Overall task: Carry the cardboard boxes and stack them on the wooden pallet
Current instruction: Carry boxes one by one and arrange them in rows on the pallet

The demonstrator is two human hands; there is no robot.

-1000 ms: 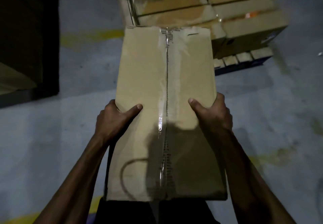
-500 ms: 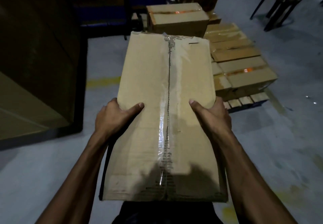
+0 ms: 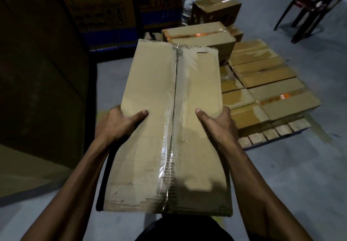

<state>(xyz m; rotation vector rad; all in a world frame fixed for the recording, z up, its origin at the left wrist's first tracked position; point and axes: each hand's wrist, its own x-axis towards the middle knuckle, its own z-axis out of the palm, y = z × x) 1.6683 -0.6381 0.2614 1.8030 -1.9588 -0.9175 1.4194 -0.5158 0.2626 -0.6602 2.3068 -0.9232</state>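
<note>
The carried box [image 3: 169, 120] is held in the air in front of the body, its taped top up, with the long side pointing forward. The left hand [image 3: 117, 123] grips its left edge and the right hand [image 3: 218, 125] grips its right edge; each thumb lies flat on the top, and the other fingers are hidden under the sides, so I judge they wrap below.

The wooden pallet [image 3: 272, 133] lies on the floor [image 3: 281, 165], forward and to the right of the right-hand fingers, already covered with one layer of stacked boxes [image 3: 266, 83]. A taller box [image 3: 199, 37] stands just beyond the far end of the carried one.

To do this step well, keep the box level, turn it a little toward the right, lower it flat on the layer, and free the under fingers last.
</note>
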